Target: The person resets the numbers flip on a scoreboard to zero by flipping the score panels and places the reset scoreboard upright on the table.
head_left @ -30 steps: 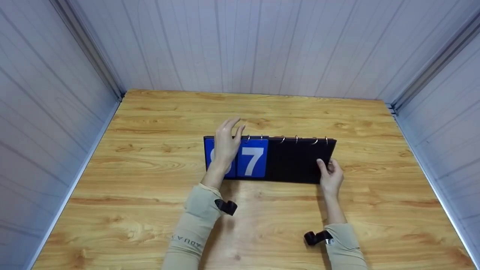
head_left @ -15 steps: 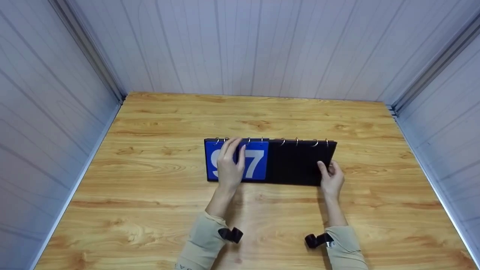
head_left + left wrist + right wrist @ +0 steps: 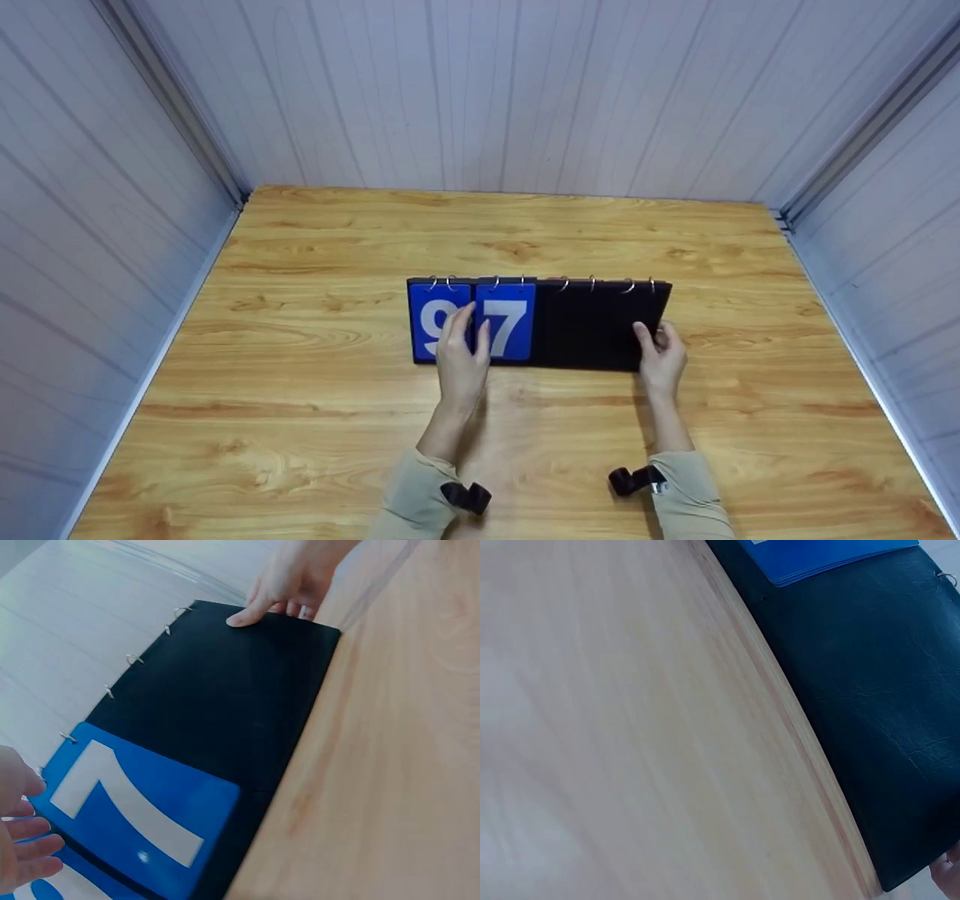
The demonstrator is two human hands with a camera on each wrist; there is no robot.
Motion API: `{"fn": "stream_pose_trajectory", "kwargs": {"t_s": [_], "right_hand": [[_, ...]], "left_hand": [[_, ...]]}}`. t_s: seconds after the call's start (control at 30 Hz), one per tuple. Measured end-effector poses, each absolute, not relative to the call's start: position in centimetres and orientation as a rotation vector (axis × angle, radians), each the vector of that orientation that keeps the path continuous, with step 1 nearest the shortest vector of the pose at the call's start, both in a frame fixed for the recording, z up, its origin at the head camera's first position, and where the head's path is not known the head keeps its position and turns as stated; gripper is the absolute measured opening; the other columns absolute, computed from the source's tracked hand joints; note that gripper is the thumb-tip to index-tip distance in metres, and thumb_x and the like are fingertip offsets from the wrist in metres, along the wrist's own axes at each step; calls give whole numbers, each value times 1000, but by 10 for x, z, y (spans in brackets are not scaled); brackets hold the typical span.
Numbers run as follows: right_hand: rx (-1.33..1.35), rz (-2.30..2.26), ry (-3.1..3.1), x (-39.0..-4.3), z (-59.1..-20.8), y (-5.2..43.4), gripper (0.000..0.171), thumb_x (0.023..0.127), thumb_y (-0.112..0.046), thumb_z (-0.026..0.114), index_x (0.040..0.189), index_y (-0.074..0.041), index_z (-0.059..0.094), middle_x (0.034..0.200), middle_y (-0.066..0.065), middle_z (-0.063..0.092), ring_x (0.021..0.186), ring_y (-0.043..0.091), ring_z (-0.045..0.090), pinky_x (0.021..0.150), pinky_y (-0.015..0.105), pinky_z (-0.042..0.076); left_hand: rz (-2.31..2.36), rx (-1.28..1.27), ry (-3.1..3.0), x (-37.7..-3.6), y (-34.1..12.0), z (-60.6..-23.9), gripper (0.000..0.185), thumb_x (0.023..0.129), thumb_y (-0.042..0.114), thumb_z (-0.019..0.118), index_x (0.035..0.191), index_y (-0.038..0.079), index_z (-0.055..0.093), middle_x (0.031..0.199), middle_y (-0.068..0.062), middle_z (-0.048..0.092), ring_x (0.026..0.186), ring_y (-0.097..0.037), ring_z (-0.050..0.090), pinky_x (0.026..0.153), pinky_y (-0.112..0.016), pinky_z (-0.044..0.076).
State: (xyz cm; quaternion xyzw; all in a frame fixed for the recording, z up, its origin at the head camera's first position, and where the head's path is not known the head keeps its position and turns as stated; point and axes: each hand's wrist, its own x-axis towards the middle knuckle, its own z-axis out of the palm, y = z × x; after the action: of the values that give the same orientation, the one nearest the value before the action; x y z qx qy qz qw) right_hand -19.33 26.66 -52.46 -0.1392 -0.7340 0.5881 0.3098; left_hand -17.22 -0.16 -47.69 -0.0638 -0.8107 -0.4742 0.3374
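A black flip scoreboard point(image 3: 585, 322) stands leaning on the table, with metal rings along its top edge. On its left half hang a blue card with a white 9 point(image 3: 429, 319) and a blue card with a white 7 point(image 3: 507, 330); the right half shows bare black. My right hand point(image 3: 661, 364) holds the board's right edge, thumb on the front and fingers behind. In front of the two cards is my left hand point(image 3: 461, 364), fingers extended and slightly bent, partly covering the 9. The left wrist view shows nothing between those fingers point(image 3: 37, 847).
The wood-grain table point(image 3: 300, 420) spreads around the board on all sides. Pale panelled walls point(image 3: 510, 90) enclose it at the back, left and right. A black wrist camera point(image 3: 466, 498) sits on each sleeve.
My left hand has come down from the board's top edge towards its lower part, uncovering more of the 9. The right hand keeps its hold on the right edge.
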Motion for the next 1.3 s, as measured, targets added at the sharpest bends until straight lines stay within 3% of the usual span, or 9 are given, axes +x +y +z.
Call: {"fn": "stream_pose_trajectory", "kwargs": {"t_s": [0.2,0.43,0.63,0.8,1.03,1.3], "right_hand": [[-353,1517,-1956,-194,-525,266,20,79,-10,67,86,6,60,63,0,59,55,2,53,52,13,42],[-345,1528,-1958,-193,-525,267,20,79,-11,67,87,6,60,62,-8,58,56,2,54,52,13,42],[-353,1521,-1950,-192,-524,267,19,79,-9,67,88,7,60,65,4,61,56,2,54,52,12,41],[-348,1518,-1943,-191,-525,267,21,79,-10,67,86,8,59,66,10,61,55,3,52,51,12,40],[-272,1581,-1861,-189,-526,267,21,77,-21,70,78,-2,61,60,-1,59,52,3,50,49,12,39],[-343,1523,-1948,-191,-529,268,18,79,-7,66,85,8,58,64,11,60,54,0,52,51,12,41]], "left_hand": [[-1330,-87,-2145,-173,0,-488,30,80,9,65,106,-5,57,97,-14,59,85,-23,58,75,-32,48],[-1512,-9,-2127,-176,1,-492,35,71,11,74,98,-3,57,84,-11,58,73,-20,58,66,-30,49],[-1609,32,-2106,-178,-1,-493,28,66,9,76,86,-2,59,70,-7,58,60,-14,55,54,-24,47],[-1679,63,-2106,-176,-4,-490,23,67,7,75,82,-3,61,69,-8,59,60,-14,54,55,-23,47],[-1586,53,-2158,-172,-6,-487,22,68,8,75,84,-2,62,70,-8,63,61,-14,58,56,-24,49],[-1343,-60,-2226,-158,-9,-478,23,75,8,70,94,-1,61,78,-9,65,67,-15,61,61,-26,51]]}}
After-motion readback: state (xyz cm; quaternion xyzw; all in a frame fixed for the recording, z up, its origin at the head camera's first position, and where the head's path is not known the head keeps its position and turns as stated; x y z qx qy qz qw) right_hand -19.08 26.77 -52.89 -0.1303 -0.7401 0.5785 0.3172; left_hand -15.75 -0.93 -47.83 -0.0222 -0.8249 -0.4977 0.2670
